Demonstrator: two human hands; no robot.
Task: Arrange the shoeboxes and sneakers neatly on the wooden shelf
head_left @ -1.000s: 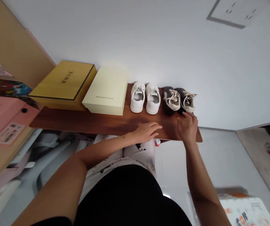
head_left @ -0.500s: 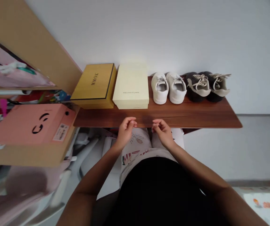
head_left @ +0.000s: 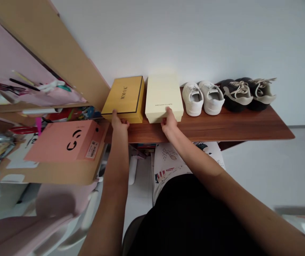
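Note:
My left hand [head_left: 119,123] grips the front edge of a yellow shoebox [head_left: 127,94] marked MMOK. Its thumb lies on the lid and its fingers curl at the front face. The cream shoebox [head_left: 164,92] marked MEIZHIYUAN has my right hand [head_left: 170,123] at its front edge, thumb on the lid, fingers partly hidden below. Both boxes rest side by side on a dark wooden shelf [head_left: 229,128]. To their right stand a pair of white sneakers [head_left: 213,101] and a pair of black and beige sneakers [head_left: 239,96], heels toward me.
A pink shoebox [head_left: 64,140] sits on a wooden desk [head_left: 69,174] at the left, beside papers and clutter. A pink chair [head_left: 53,206] is below that desk. The white wall [head_left: 189,35] runs behind the shelf.
Both hands have moved forward from the shelf's front edge and spread apart, taking hold of the yellow and cream shoeboxes. The view has shifted left, so the shelf appears further right.

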